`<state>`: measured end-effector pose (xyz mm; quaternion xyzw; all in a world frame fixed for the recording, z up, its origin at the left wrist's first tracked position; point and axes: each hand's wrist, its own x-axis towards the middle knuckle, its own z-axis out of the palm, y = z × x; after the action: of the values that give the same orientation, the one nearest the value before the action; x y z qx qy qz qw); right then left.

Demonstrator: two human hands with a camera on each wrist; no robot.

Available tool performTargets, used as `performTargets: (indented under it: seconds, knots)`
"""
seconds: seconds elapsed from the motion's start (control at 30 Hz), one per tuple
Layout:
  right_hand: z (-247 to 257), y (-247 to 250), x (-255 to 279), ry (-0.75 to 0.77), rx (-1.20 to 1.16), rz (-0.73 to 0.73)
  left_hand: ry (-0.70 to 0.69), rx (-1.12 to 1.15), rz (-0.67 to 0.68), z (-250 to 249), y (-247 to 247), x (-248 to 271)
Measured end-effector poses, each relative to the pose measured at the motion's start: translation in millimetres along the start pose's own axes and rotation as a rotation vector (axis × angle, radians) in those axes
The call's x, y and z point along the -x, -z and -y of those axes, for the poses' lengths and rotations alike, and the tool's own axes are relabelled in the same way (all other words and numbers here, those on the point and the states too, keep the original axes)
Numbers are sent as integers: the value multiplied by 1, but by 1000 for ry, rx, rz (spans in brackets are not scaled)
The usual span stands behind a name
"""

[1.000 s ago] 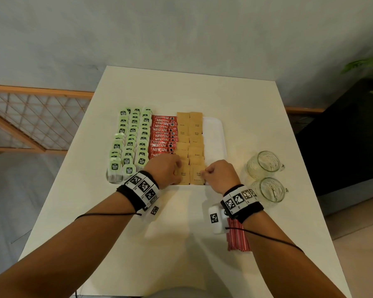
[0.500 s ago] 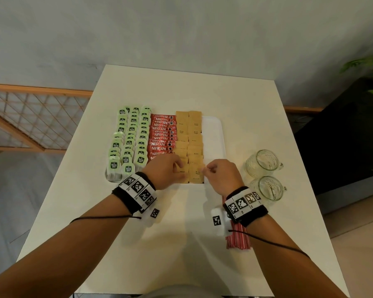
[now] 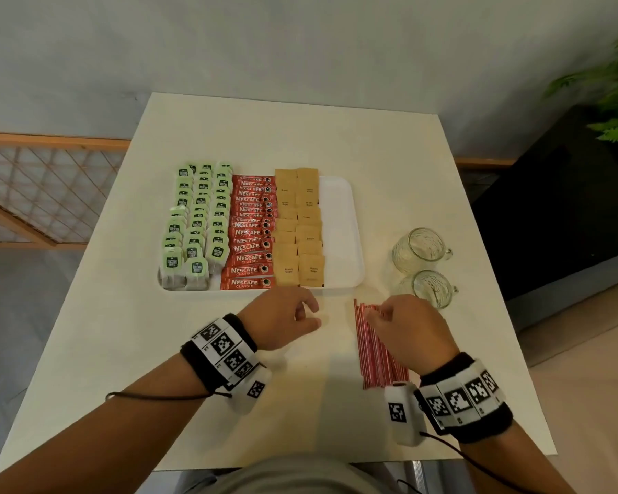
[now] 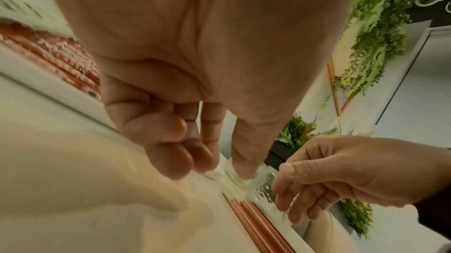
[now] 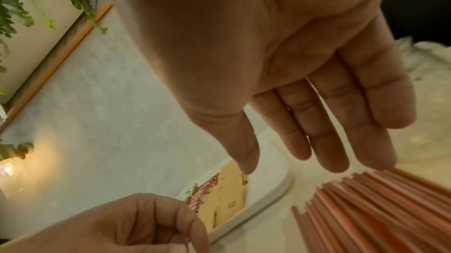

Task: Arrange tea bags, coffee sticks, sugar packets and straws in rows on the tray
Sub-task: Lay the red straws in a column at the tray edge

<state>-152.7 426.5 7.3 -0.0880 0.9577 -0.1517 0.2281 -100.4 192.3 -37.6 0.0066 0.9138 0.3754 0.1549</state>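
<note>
Tea (image 3: 197, 222), coffee (image 3: 252, 231) and sugar (image 3: 298, 226) are rowed on the tray (image 3: 339, 226); straws (image 3: 375, 345), lower right, are reached with loose, empty fingers (image 5: 324, 141).

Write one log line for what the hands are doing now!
left hand: idle, empty | right hand: open over straws | tray: right strip bare
</note>
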Motion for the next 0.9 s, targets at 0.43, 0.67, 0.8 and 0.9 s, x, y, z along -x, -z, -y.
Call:
performTargets:
  seconds: [0.43, 0.67, 0.8, 0.9]
  knots:
    - [-30, -20, 3, -126, 33, 60, -34, -120, 247, -44, -42, -3]
    - [-1, -19, 5, 2, -174, 138, -58, -246, 212, -49, -37, 4]
    - [14, -22, 2, 141, -182, 201, -61, -316, 231, -48, -21, 0]
    - [26, -23, 0, 235, -168, 256, -58, -406, 220, -34, -16, -3]
